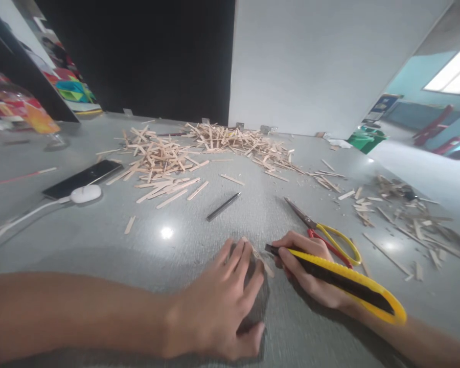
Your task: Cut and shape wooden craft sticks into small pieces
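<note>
My right hand (310, 268) is closed around a yellow and black utility knife (341, 278). The knife's dark tip points left, just above the table. Beside it, my left hand (226, 296) rests on the table with fingers stretched forward and thumb apart. Its fingertips touch a short wooden stick (267, 267), part of which is hidden under them. Past my right hand lie scissors (314, 225) with one yellow and one red handle, their blades pointing away. A dark pen (223, 206) lies on the table ahead of my left hand.
Two heaps of wooden sticks (161, 156) lie toward the back of the grey table (111, 255). Cut scraps (417, 225) are scattered at right. At left are a phone (83, 178), a white charging puck (86, 193) with its cable, and a bottle (40, 116).
</note>
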Available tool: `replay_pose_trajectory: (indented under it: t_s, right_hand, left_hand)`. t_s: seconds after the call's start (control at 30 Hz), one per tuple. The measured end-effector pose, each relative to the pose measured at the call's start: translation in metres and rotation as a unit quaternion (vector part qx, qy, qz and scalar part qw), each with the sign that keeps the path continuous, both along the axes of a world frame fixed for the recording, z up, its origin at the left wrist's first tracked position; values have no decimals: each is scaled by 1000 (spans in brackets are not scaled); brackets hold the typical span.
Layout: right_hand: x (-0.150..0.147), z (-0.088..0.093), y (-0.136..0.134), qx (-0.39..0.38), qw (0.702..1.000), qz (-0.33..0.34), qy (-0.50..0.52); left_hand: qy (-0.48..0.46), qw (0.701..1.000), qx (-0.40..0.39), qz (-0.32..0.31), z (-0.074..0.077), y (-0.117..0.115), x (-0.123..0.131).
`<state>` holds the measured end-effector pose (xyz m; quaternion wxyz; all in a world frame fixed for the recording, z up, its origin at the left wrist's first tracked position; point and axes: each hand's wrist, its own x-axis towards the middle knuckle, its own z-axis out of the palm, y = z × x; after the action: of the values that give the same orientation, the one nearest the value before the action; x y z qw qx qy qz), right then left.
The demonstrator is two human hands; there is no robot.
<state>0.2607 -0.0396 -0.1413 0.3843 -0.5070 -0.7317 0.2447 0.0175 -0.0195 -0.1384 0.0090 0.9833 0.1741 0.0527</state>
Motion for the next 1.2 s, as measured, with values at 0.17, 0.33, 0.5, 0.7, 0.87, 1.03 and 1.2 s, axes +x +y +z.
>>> replay_pose_trajectory:
  t_s: [0.17,0.33,0.5,0.7,0.87,1.03,1.2]
  right_hand:
    - [2,1,2,-2,1000,21,-14]
    - [5,0,3,-45,998,39,-4]
    - [2,2,5,-43,998,44,-8]
    - [3,3,6,-50,998,39,-17]
    - [3,4,5,-68,997,36,-10]
    - [3,4,5,-55,998,35,-7]
    - [4,2,4,-58,998,34,-10]
  left_hand:
    - [-3,999,-46,1,0,3,1]
    - [-26,997,-69,2,-4,4,1]
    - [-29,997,-76,-4,-4,4,2]
    - [-16,993,-115,7,1,6,2]
    - [-22,992,-122,6,-1,6,1]
    - [-27,993,-114,5,-1,6,1]
    - [-29,993,-114,-1,2,7,1]
